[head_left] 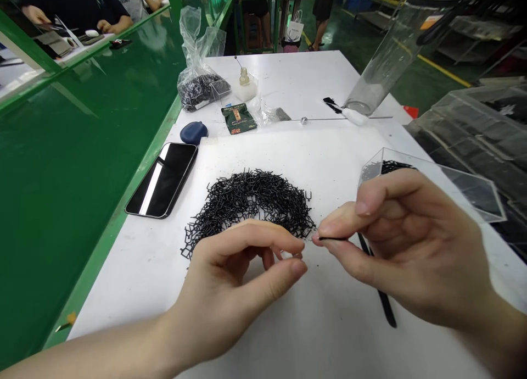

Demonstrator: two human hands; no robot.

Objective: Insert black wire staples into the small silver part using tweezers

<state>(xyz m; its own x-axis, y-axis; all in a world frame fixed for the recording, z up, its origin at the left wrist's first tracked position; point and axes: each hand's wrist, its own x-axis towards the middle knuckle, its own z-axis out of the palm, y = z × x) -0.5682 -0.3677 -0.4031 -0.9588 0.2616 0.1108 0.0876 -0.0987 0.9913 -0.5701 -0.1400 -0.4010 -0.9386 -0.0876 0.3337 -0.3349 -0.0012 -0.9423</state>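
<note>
My right hand [411, 247] pinches a small thin black bent piece [331, 238] between thumb and forefinger. Close to its left, my left hand [230, 280] has thumb and forefinger apart, with no piece visible between them. Just beyond the left hand, a curved heap of small black bent pieces [259, 187] is spread on the white table [313, 329]. A slender black tool [386, 307] shows below the right hand; its upper part is hidden, so its kind is unclear. Behind the right hand stands a clear plastic box [473, 189] with more black pieces inside.
A phone [162, 178] and a dark blue rounded object [193, 132] lie at left. Farther back are a bag of black pieces [200, 90], a green packet [239, 118], a small bottle [244, 77], a thin metal rod [349, 118] and a tilted clear cylinder [382, 60]. Co-workers sit beyond the green partition [135, 93].
</note>
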